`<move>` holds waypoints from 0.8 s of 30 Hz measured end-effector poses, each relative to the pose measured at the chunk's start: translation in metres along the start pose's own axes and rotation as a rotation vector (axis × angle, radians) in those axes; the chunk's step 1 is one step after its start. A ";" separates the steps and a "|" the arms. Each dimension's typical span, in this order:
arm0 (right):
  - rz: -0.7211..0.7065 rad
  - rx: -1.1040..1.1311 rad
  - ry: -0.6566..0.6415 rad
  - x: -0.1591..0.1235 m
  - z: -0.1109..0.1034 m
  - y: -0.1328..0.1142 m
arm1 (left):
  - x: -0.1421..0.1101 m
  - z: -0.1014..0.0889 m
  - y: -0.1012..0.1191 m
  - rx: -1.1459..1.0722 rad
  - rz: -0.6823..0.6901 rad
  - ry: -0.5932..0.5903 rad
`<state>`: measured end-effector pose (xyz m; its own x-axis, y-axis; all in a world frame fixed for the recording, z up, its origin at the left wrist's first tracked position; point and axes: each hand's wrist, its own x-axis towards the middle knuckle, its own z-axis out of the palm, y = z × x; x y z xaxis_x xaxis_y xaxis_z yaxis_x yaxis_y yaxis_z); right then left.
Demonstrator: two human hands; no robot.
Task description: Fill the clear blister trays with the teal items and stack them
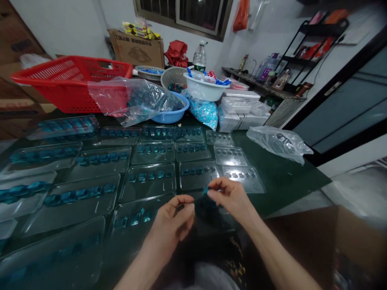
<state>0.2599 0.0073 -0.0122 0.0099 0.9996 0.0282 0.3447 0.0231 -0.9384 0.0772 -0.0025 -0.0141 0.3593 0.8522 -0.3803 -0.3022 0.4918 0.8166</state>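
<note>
Right, teal piece (205,191) is pinched between thumb and fingertips of the right hand (231,197), just in front of the half-filled tray (196,184). Left hand (175,217), front-left of that tray: thumb and index finger curled close together, can't tell if anything's between them. Progress by colour: half-filled tray has teal in its left slots, colourless ones at right. Tray directly left of it (139,194) and tray directly behind it (198,158) look done; right-hand trays (254,186) show no teal, likely remaining. Front-left tray (121,233) partly hidden, can't count. Farther behind it: blue basin (169,117); behind-left, red basket (57,90).
</note>
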 end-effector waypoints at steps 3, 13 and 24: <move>-0.164 -0.431 0.189 0.041 -0.016 0.020 | -0.001 -0.003 0.004 -0.241 -0.112 0.052; -0.317 -0.793 0.081 0.079 -0.011 0.038 | -0.006 -0.009 0.016 -0.355 -0.141 0.207; -0.381 -1.012 0.074 0.071 -0.001 0.038 | -0.003 -0.011 0.023 -0.600 -0.179 0.094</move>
<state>0.2743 0.0790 -0.0453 -0.2172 0.9255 0.3103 0.9514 0.2718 -0.1446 0.0588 0.0081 0.0014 0.3792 0.7463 -0.5471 -0.6967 0.6194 0.3620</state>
